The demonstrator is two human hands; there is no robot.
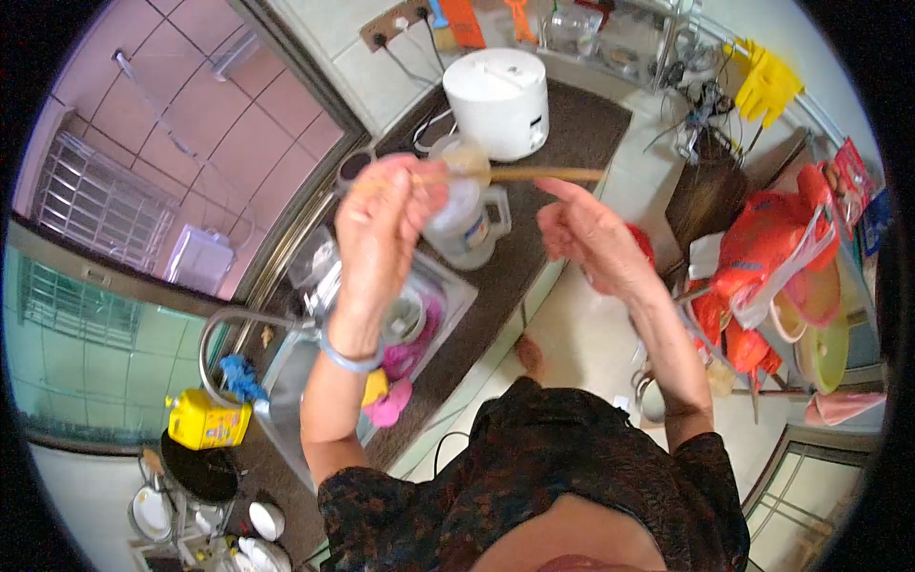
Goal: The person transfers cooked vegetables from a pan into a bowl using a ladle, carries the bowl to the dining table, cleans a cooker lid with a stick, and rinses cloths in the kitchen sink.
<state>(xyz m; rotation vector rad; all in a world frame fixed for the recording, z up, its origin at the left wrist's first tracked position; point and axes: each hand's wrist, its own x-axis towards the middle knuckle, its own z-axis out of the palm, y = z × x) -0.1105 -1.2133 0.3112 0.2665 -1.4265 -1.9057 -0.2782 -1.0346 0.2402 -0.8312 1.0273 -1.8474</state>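
Note:
My left hand (386, 210), with a pale bangle at the wrist, is closed around thin wooden chopsticks (534, 174). They extend level to the right and look blurred; how many there are is unclear. My right hand (591, 234) is raised near their far end, index finger stretched out and the other fingers partly curled. Whether that fingertip touches the wood I cannot tell. Behind my left hand, a cloudy plastic jug (464, 234) with a handle stands on the dark countertop (534, 214).
A white rice cooker (496, 105) sits at the back of the counter. The sink (286, 405) holds a bowl and pink items, below a curved faucet (205, 348). A yellow jug (208, 419) stands left. Red plastic bags (767, 248) fill a rack at right.

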